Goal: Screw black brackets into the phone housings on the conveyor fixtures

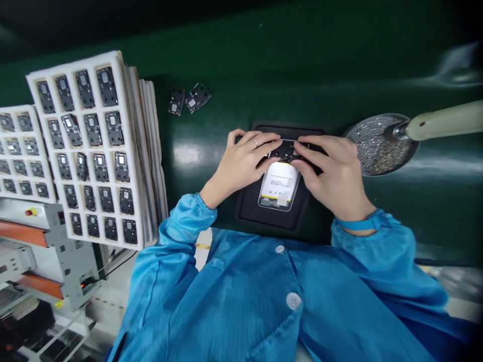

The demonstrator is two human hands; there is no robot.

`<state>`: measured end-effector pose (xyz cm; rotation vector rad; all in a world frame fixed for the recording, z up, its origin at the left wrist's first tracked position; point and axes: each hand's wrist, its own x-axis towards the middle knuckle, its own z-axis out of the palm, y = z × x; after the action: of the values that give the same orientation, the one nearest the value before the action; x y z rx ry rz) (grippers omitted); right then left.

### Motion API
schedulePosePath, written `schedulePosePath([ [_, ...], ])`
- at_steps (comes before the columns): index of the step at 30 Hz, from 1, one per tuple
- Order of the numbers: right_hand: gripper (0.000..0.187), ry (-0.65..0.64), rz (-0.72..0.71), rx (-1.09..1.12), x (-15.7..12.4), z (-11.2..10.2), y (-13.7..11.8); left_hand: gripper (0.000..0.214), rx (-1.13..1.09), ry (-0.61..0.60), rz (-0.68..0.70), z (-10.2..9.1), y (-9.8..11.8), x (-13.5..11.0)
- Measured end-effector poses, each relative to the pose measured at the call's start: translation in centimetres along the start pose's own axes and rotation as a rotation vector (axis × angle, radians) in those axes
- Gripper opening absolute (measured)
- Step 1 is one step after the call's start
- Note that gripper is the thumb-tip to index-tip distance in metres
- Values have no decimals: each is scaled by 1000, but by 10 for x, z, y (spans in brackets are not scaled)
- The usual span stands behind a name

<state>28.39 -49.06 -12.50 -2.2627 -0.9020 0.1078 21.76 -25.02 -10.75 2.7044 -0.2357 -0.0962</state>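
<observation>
An opened phone (278,188) with a white battery label lies face down on a black mat (249,208) on the green bench. My left hand (241,163) and my right hand (334,173) meet over its far end, fingers curled and pressing a small black part (286,150) onto the phone's top. A ring shows on my left hand. Blue sleeves cover both arms.
A stack of white foam trays (90,146) filled with several small black parts stands at the left, another tray (20,151) beside it. Two loose black parts (188,99) lie behind the mat. A round dish of tiny screws (377,146) and a pale tool handle (445,120) sit at the right.
</observation>
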Motion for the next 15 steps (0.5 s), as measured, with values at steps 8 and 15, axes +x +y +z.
schedulePosePath([
  [8,36,0,77,-53,-4,0,-10,39,6,12,-51,0,8,0],
  [15,44,-3,117,-157,-12,0,-20,45,94,-19,-45,0,22,-4],
])
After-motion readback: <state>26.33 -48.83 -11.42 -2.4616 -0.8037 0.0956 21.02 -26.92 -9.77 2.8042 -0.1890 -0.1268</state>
